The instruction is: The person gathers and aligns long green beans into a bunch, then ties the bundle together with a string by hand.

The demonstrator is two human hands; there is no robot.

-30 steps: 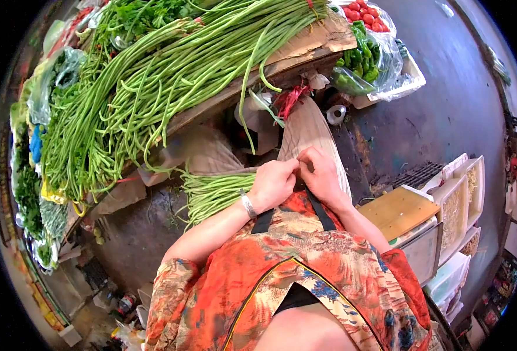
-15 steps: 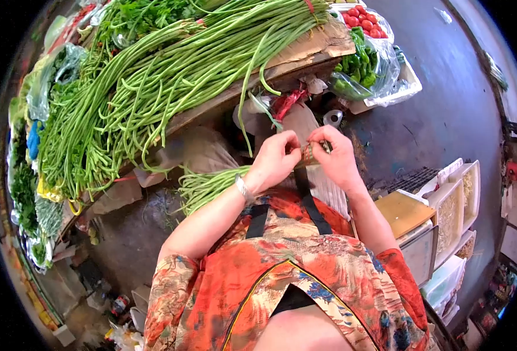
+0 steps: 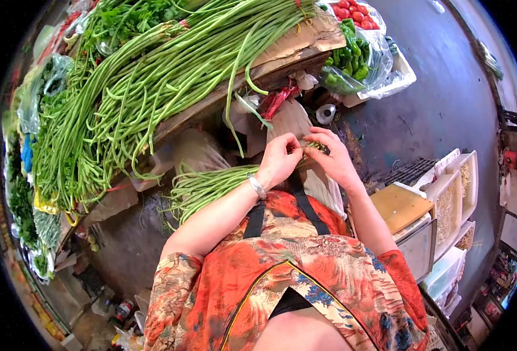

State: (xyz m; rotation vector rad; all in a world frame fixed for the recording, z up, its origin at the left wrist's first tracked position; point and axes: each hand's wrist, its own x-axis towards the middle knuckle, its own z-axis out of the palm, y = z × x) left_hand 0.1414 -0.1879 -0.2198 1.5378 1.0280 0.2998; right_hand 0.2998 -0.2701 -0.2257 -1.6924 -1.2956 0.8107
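A loose bunch of long green beans [image 3: 206, 187] lies across the lap, passing under my left forearm towards both hands. My left hand [image 3: 279, 161] is closed in a pinch above the bunch; what sits between its thumb and fingers is too small to make out. Close to its right, my right hand [image 3: 333, 159] curls around the bunch's cut ends, which show between its thumb and fingers. The fingertips of both hands almost meet. Part of the bunch is hidden behind the left hand and wrist.
A big heap of long beans [image 3: 171, 82] covers a cardboard-topped stand [image 3: 305, 44] ahead. Bagged green peppers [image 3: 352, 55] and tomatoes [image 3: 355, 13] stand at the far right. A wooden board [image 3: 400, 207] and white bins [image 3: 445, 202] are near my right elbow. A white roll [image 3: 326, 113] lies beyond the hands.
My right hand has turned and spread over the bunch ends, with the fingers lifted higher. My left hand keeps its pinch. The surroundings have shifted slightly left in view.
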